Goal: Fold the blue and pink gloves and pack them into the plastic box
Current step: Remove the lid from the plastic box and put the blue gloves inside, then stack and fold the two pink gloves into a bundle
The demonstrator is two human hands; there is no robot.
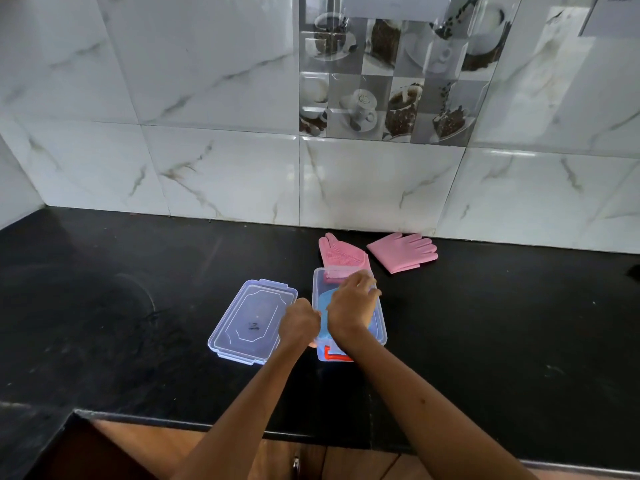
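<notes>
Flanking box (pixel 380 323), lid (pixel 252 320), pink glove (pixel 403 251)

No readable text, brand or number is showing anywhere. A small dark scribble is sitting on the clear lid (pixel 252 321) lying on the black counter (pixel 104 306), but it is too blurred to read. The printed tiles (pixel 384 77) on the wall are showing only coffee-cup pictures.

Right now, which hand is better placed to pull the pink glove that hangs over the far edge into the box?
Probably the right hand. It reaches over the box and its fingers lie next to the pink glove. The left hand rests at the near left rim, farther from that glove.
</notes>
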